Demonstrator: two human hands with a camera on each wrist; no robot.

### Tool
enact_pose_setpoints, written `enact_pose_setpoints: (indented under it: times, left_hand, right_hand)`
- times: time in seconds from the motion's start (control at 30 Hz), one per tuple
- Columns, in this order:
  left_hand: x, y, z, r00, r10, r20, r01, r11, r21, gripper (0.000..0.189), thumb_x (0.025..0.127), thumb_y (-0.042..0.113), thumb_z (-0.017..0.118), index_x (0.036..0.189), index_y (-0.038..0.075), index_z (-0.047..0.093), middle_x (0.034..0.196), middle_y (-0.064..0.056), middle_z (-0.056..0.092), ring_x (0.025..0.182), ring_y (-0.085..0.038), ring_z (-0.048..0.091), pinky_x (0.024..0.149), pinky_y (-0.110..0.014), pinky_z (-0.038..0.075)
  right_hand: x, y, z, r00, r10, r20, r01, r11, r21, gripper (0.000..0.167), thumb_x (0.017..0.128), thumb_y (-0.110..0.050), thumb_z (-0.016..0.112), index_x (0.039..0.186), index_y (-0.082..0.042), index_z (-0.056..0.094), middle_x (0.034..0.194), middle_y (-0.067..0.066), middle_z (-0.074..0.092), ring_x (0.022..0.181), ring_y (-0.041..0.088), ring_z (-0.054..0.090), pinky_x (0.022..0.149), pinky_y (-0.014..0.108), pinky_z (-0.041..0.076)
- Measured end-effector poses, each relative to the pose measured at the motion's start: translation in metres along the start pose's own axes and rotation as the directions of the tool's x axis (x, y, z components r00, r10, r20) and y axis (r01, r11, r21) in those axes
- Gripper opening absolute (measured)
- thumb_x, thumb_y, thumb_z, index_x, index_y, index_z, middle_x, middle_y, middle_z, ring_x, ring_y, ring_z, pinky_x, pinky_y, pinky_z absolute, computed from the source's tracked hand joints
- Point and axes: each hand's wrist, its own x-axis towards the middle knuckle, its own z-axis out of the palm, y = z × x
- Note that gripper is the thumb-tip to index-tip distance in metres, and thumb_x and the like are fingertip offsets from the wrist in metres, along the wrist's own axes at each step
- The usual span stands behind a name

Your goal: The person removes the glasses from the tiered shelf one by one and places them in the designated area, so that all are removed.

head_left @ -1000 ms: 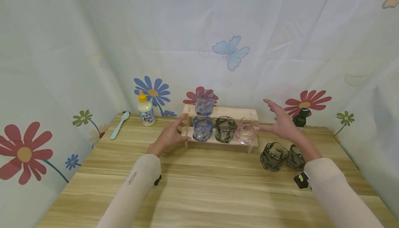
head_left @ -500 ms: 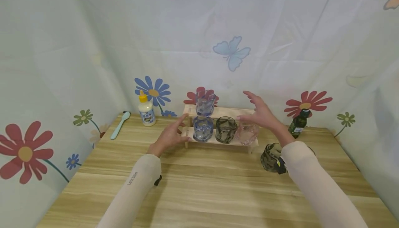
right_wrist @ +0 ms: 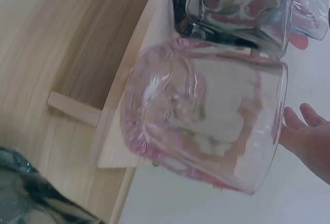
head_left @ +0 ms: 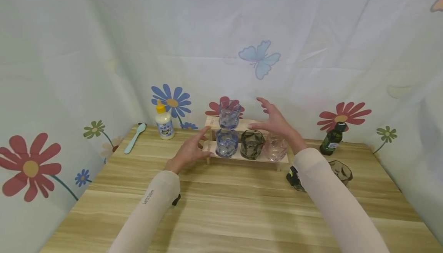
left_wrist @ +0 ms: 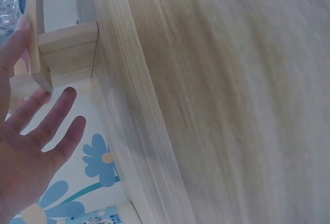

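Note:
A two-tier wooden rack [head_left: 211, 121] stands at the back of the table. One blue glass [head_left: 229, 115] sits on its upper shelf. On the lower shelf, left to right, are a second blue glass [head_left: 226, 146], a grey glass [head_left: 252, 145] and a pink glass [head_left: 276, 149]. My left hand [head_left: 188, 152] is at the rack's left end, fingers extended; in the left wrist view a digit lies against a shelf board [left_wrist: 35, 38]. Over the right side of the upper shelf, my right hand [head_left: 277, 123] is spread and holds nothing, behind the pink glass [right_wrist: 206, 116].
A dark glass [head_left: 342, 171] stands right of my right sleeve, which mostly hides another dark glass [head_left: 298, 187]. Farther back is a green bottle [head_left: 333, 139]. At the left are a yellow-capped bottle [head_left: 164, 125] and a pale green spoon [head_left: 134, 139]. A patterned curtain [head_left: 194, 45] hangs behind.
My right hand has moved left, from beside the rack's right end to over its upper shelf. The green bottle has come into fuller view. My left hand stays in place.

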Motion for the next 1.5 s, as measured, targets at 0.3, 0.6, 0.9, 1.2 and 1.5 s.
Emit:
enact_pose_setpoints:
  times: [0.3, 0.6, 0.9, 1.2, 1.5]
  left_hand:
    - [0.000, 0.000, -0.001, 1.000, 0.009, 0.003, -0.009, 1.000, 0.000, 0.103, 0.079, 0.033, 0.086, 0.159, 0.036, 0.020, 0.135, -0.015, 0.061, 0.104, -0.035, 0.068, 0.090, -0.050, 0.055]
    - [0.000, 0.001, 0.000, 1.000, 0.011, -0.006, -0.011, 1.000, -0.006, 0.102, 0.079, 0.031, 0.086, 0.158, 0.035, 0.022, 0.134, -0.015, 0.061, 0.104, -0.035, 0.068, 0.091, -0.050, 0.055]
    - [-0.001, 0.001, -0.001, 1.000, 0.012, -0.004, -0.012, 1.000, -0.008, 0.102, 0.079, 0.031, 0.086, 0.158, 0.035, 0.022, 0.134, -0.015, 0.062, 0.103, -0.035, 0.069, 0.090, -0.049, 0.056]
    - [-0.002, 0.001, -0.003, 1.000, 0.000, -0.009, 0.000, 1.000, -0.017, 0.103, 0.078, 0.032, 0.086, 0.158, 0.037, 0.022, 0.133, -0.014, 0.062, 0.102, -0.034, 0.068, 0.089, -0.048, 0.056]
    - [-0.002, 0.002, -0.002, 1.000, -0.004, -0.007, 0.004, 1.000, -0.021, 0.102, 0.078, 0.029, 0.087, 0.158, 0.035, 0.024, 0.133, -0.015, 0.062, 0.103, -0.034, 0.068, 0.090, -0.047, 0.056]
  right_hand:
    - [0.018, -0.010, 0.020, 1.000, -0.006, 0.023, 0.006, 1.000, 0.011, 0.105, 0.081, -0.028, 0.085, 0.160, -0.016, 0.017, 0.163, 0.021, 0.022, 0.143, 0.048, 0.034, 0.113, 0.060, 0.036]
    - [0.035, -0.028, 0.034, 0.999, -0.021, 0.046, 0.023, 0.999, -0.038, 0.106, 0.079, -0.028, 0.086, 0.159, -0.013, 0.020, 0.158, 0.026, 0.029, 0.140, 0.047, 0.038, 0.110, 0.058, 0.040]
    - [0.046, -0.036, 0.046, 0.999, -0.009, 0.051, 0.014, 0.995, -0.094, 0.106, 0.077, -0.029, 0.088, 0.158, -0.010, 0.023, 0.154, 0.026, 0.036, 0.137, 0.042, 0.043, 0.111, 0.052, 0.042]
    - [0.056, -0.043, 0.055, 0.999, 0.013, 0.030, -0.008, 0.989, -0.145, 0.104, 0.074, -0.029, 0.090, 0.156, -0.013, 0.028, 0.148, 0.027, 0.043, 0.139, 0.043, 0.039, 0.116, 0.055, 0.036]
    - [0.062, -0.040, 0.063, 0.998, -0.053, 0.015, 0.054, 0.992, -0.114, 0.098, 0.070, -0.031, 0.092, 0.151, -0.013, 0.039, 0.123, 0.022, 0.056, 0.118, 0.036, 0.047, 0.103, 0.051, 0.046]
